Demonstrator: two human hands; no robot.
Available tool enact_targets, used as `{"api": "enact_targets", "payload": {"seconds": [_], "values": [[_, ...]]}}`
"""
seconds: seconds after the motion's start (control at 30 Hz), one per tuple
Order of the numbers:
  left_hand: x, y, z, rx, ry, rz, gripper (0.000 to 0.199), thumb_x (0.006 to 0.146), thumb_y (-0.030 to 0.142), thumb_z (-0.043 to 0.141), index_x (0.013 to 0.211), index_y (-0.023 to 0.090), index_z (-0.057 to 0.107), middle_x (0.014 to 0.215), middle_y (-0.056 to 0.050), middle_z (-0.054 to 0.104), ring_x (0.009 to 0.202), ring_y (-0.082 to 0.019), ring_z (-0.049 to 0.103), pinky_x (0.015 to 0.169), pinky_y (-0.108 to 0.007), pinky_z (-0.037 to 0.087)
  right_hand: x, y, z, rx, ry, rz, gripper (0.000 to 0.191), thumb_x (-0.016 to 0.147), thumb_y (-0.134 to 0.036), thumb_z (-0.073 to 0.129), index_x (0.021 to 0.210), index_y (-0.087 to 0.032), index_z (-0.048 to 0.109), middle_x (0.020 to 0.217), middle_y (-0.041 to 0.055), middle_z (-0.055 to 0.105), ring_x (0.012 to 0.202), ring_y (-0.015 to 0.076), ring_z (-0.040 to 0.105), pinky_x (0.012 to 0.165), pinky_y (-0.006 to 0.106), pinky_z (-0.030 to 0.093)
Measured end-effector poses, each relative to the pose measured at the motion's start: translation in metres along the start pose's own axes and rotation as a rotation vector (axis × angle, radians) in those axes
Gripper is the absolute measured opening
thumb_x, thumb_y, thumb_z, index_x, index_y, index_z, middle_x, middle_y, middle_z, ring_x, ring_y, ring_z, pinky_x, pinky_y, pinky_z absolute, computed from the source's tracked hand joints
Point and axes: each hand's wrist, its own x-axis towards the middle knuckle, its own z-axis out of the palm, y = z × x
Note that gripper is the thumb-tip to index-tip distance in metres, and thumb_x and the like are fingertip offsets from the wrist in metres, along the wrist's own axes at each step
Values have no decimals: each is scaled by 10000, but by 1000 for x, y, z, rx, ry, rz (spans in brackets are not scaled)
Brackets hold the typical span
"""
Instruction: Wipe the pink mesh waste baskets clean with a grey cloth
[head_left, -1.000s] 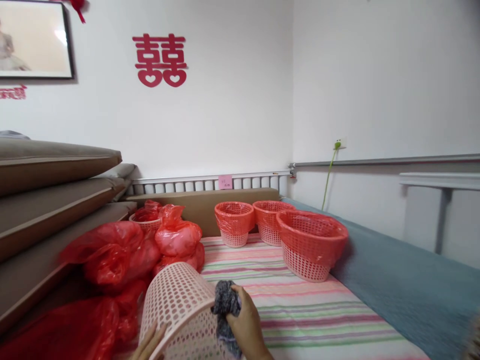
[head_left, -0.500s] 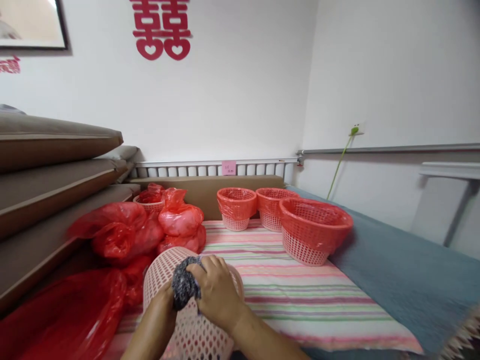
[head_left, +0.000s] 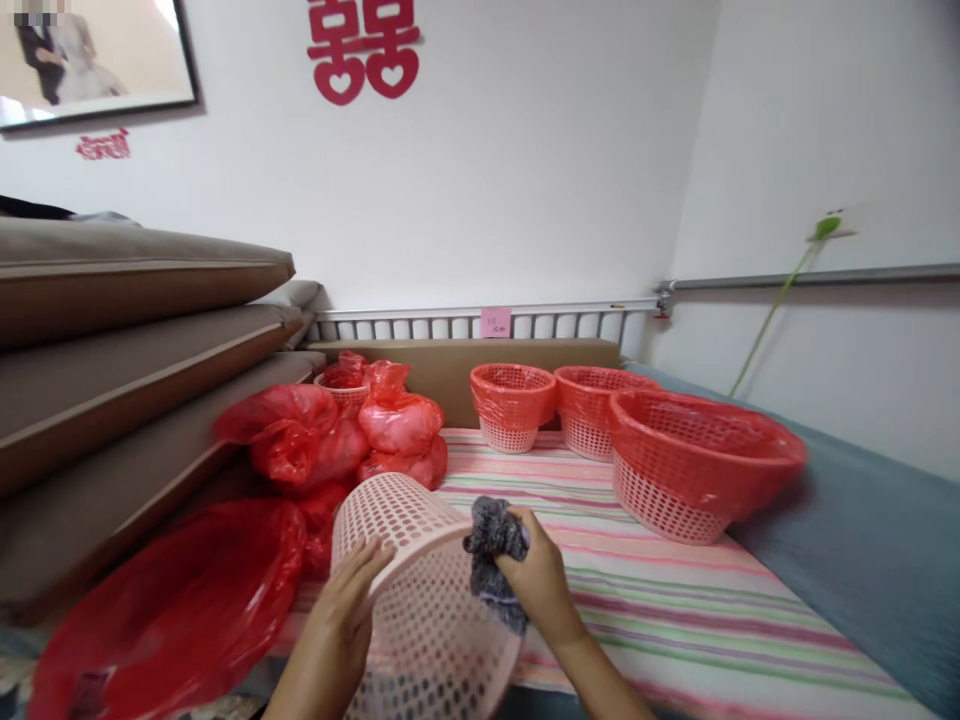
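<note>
A pale pink perforated basket lies tipped on its side in front of me, its mouth turned toward me. My left hand rests against the left part of its rim, fingers stretched along the outside and thumb hidden. In my right hand a crumpled dark grey cloth is gripped, and it touches the basket's rim at the upper right. The basket stands on a striped cloth.
Three baskets lined with red plastic, one nearest at the right, stand toward the back. Red plastic bags are heaped at the left, beside stacked cushions. A loose red bag lies at the front left.
My hands have moved apart: the right one took the grey cloth to the rim's right side, while the left let go of the cloth and moved onto the rim. The view has shifted left.
</note>
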Motion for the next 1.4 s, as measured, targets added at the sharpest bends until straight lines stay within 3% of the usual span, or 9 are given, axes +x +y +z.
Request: {"api": "enact_targets", "payload": {"seconds": [0.23,0.43,0.53,0.63,0.83,0.9,1.13,1.27,1.4], "values": [[39,59,-16,-461,-47,-105,714,631,-71,363,1276,176,542,1305,-68,589,1233,-195,508,1092,-389,343,32,-97,-35,-437,-106,-500,443,633,-95,526,1058,-213,560,945,63,579,911,252,509,815,387,419],[36,74,-14,-689,30,-139,615,649,-71,371,1152,159,639,1209,-66,654,1146,-229,570,1011,-384,423,11,-131,-1,-487,-186,-859,441,671,-64,521,1080,-219,578,915,79,543,866,250,460,812,416,388],[31,64,-18,-726,64,-175,653,614,-75,378,1169,163,628,1224,-59,644,1180,-225,542,1045,-382,383,19,-123,8,-387,-212,-860,428,678,-96,543,1083,-233,574,932,68,548,877,241,475,804,394,394],[27,52,-22,-723,85,-182,716,574,-64,372,1202,184,610,1242,-38,634,1195,-200,530,1079,-359,340,36,-98,2,-351,-149,-728,420,676,-129,552,1083,-230,561,970,69,570,915,248,506,817,387,405],[4,31,-23,-691,172,-366,673,571,9,410,1194,159,616,1231,-57,641,1193,-235,535,1084,-406,332,52,-36,-28,-371,-4,-84,431,657,-258,541,1086,-231,510,947,43,634,846,241,608,733,340,456],[2,27,-27,-660,169,-363,671,578,20,425,1209,159,604,1245,-66,631,1222,-250,510,1100,-428,303,50,-29,-34,-367,-13,3,430,654,-269,530,1082,-237,511,905,29,644,799,232,621,700,325,458],[53,35,-52,-506,-108,-199,640,636,1,456,1243,165,574,1275,-80,610,1222,-259,510,1093,-459,302,53,-57,-20,-315,-31,-197,445,640,-156,516,1082,-211,509,1060,65,604,989,237,555,853,358,427],[69,50,-43,-486,-127,-93,674,606,-64,381,1196,172,605,1246,-64,632,1206,-230,526,1082,-414,330,41,-102,0,-369,-121,-523,387,671,-97,502,1042,-199,543,971,79,573,920,245,498,812,376,405],[60,52,-33,-483,-83,-93,453,745,41,421,1145,105,623,1241,-133,624,1165,-278,555,1004,-427,426,25,-138,19,-402,-241,-775,346,728,-125,505,1055,-226,558,908,64,543,841,235,456,750,375,375]]}}
